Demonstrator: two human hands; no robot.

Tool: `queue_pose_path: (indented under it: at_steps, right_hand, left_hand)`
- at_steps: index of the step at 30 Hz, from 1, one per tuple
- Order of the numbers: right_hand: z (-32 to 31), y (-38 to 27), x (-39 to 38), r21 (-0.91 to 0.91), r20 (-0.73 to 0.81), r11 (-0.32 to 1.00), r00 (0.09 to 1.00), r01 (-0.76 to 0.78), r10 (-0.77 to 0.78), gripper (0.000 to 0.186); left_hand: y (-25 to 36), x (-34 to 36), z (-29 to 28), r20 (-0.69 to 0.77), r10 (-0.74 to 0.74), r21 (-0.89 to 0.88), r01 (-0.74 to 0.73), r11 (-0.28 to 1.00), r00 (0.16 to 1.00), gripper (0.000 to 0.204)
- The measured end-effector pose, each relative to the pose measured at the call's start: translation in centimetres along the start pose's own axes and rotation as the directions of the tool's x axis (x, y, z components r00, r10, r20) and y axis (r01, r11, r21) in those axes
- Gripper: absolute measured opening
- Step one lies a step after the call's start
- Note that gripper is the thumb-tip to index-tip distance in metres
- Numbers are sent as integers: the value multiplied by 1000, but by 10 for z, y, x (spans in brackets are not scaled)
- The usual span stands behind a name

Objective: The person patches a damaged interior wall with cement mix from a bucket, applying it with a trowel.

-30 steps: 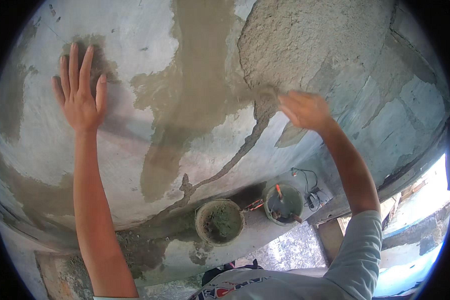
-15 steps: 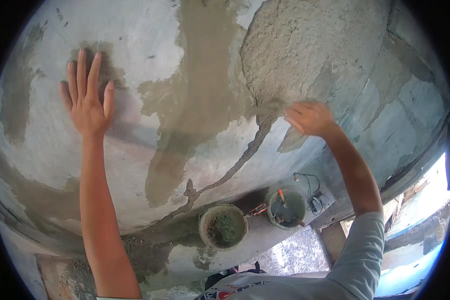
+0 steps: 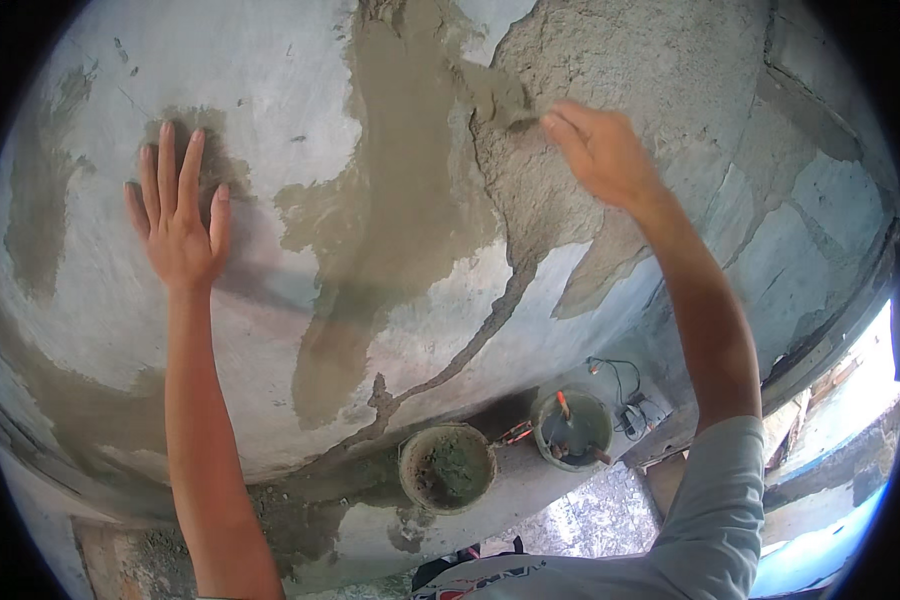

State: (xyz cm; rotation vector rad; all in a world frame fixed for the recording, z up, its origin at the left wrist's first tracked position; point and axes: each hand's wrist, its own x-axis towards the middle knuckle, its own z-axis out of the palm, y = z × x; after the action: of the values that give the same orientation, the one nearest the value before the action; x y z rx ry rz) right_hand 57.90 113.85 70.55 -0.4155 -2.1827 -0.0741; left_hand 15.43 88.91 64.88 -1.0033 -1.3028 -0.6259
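Observation:
My left hand lies spread against the whitish wall, on a damp patch of grey-brown mortar. My right hand grips a scraper, its mortar-smeared blade against the wall between a wet mortar band and a rough area of bare render. The blade is slightly blurred and its handle is mostly hidden by my fingers. A jagged crack runs down-left below it.
On the ledge below stand a bucket of mortar and a bucket of grey liquid with tools, red-and-black pliers or similar between them. A corded device lies at the right, near a bright opening.
My right hand and scraper have moved up and left along the edge of the rough patch. My left hand and the wall sit slightly lower in view.

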Motion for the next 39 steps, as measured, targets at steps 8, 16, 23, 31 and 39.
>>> queue_pose_path:
  at_steps: [8,16,23,31,39]
  right_hand:
    - [65,13,-118,-260,326,956,944,134,-44,25]
    - [4,6,-18,-195,-38,977,994,90,-99,27]
    - [54,14,-85,-377,415,742,817,554,-399,22]
    - [53,32,-91,-438,221,826,933,354,-283,26]
    - [84,19,-130,-348,64,862,926,369,-371,26]
  left_hand:
    - [-2,1,-1,-10,-5,-9,5,1000,1000,61]
    - [2,2,2,6,7,2,-7,1000,1000,59]
    - [0,3,2,-33,13,-6,-13,1000,999,59]
    - [0,-1,2,-8,12,3,-12,1000,1000,58]
    - [-4,3,-3,-5,28,13,-28,1000,1000,58]
